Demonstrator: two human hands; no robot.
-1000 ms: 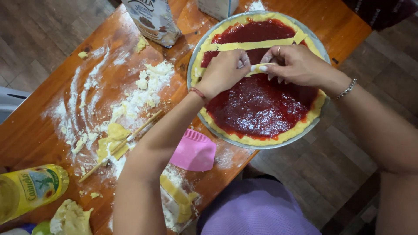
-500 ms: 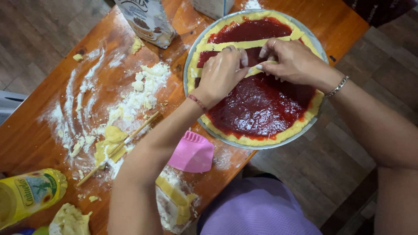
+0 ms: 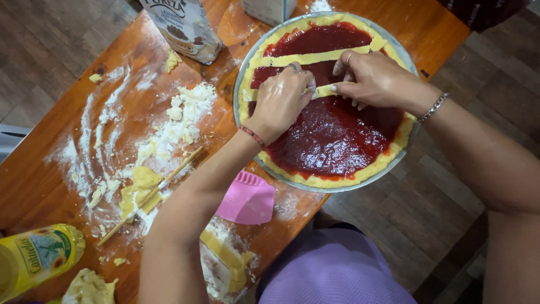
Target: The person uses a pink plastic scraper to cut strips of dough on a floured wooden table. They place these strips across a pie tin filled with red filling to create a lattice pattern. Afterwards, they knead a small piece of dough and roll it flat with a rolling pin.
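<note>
A round metal pan [image 3: 243, 67] holds a yellow dough base spread with red jam [image 3: 332, 138]. One dough strip [image 3: 315, 56] lies across the far part of the jam. My left hand [image 3: 284, 98] and my right hand [image 3: 374, 79] meet over the middle of the pan, both pinching a second dough strip [image 3: 323, 90] that runs across the jam. My left wrist wears a thin red band, my right wrist a silver bracelet.
The wooden table [image 3: 56, 186] is dusted with flour and dough scraps [image 3: 140, 186]. A thin wooden stick [image 3: 152, 194] lies among them. A pink scraper [image 3: 247, 197] sits near the pan's front rim. An oil bottle [image 3: 34, 256], a dough lump [image 3: 87, 287] and cartons [image 3: 183, 25] stand around.
Both hands have shifted slightly along the second strip, pressing it down over the jam. The pan and table items have not moved.
</note>
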